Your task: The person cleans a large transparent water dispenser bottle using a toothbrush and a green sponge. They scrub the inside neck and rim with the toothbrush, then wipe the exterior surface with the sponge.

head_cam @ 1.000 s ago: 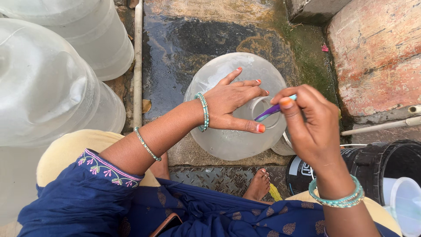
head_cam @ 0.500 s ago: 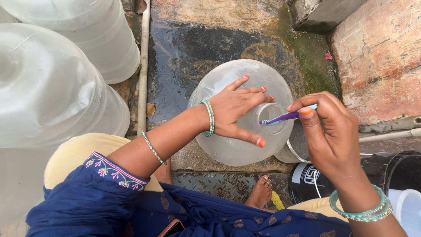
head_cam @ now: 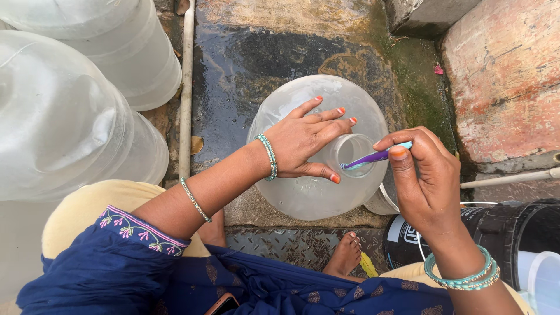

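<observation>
Translucent plastic fills the left side: two big water jars [head_cam: 64, 116] stand together on the ground, well apart from the work, with a pale pipe [head_cam: 185, 87] running along the wet stone floor [head_cam: 251, 64] beside them. Further right a third large water jar [head_cam: 303, 192] stands upright between the person's knees, mouth up. The left hand [head_cam: 303, 143] lies spread flat over its shoulder, fingers wide and touching the neck [head_cam: 350, 151], which looks like a way to keep the jar from turning or tipping. The right hand [head_cam: 429, 181] pinches a purple toothbrush [head_cam: 373, 157] between thumb and fingertips, angled so the head reaches just inside the mouth. A bare foot [head_cam: 345, 254] rests on the metal plate below. At the far right sits a black bucket [head_cam: 513, 233], near that wrist.
</observation>
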